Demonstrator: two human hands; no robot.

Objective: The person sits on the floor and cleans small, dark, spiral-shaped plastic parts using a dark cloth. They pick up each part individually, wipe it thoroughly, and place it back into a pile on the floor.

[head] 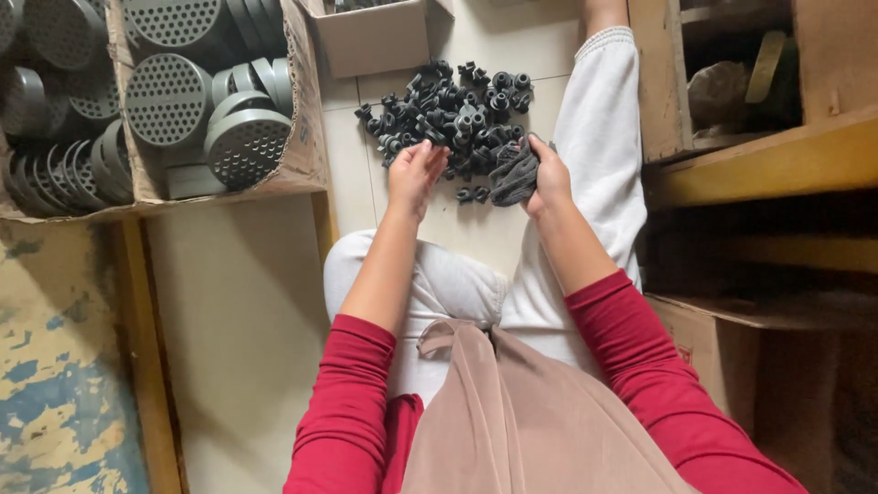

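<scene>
Sitting on the tiled floor (476, 229), the person holds a dark grey cloth (514, 174) bunched in the right hand (549, 178), fingers closed around it. The left hand (416, 169), fingers loosely together, touches the pile of small black plastic parts (453, 114). Cardboard boxes (306, 137) with grey perforated discs (165, 99) stand to the left.

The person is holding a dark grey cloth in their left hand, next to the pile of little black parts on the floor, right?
Not quite: the head view shows the dark grey cloth in the right hand, not the left. It is next to the pile of little black parts on the floor.
</scene>
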